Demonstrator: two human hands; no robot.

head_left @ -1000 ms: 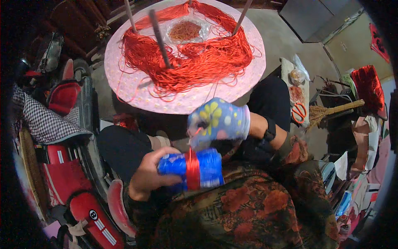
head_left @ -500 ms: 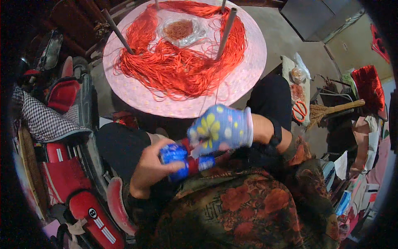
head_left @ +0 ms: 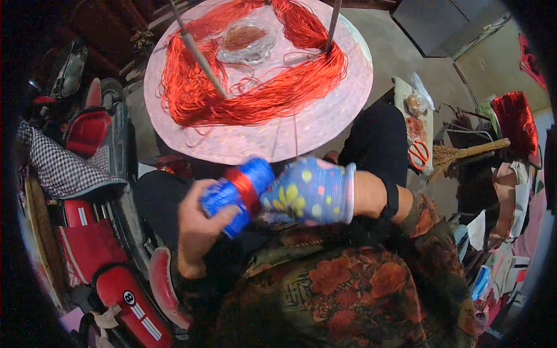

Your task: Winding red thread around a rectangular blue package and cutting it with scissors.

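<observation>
In my left hand, a blue spool is gripped by its lower left end and tilted up to the right. A band of red thread is wound round its middle. My right hand, in a blue flowered glove, is curled close beside the spool's right side; its fingertips are partly hidden and blurred. A strand runs from the glove up to the round pink-covered tabletop. There, a big loose skein of red cord lies around upright metal posts.
A clear plastic bag with reddish-brown contents sits inside the skein. To the right, a narrow bench holds orange-handled scissors, beside a straw broom. Red-and-black wheeled items crowd the left side.
The tabletop has turned, carrying the posts, skein and bag round. My left hand has tilted the spool upward, and my gloved hand has shifted slightly down.
</observation>
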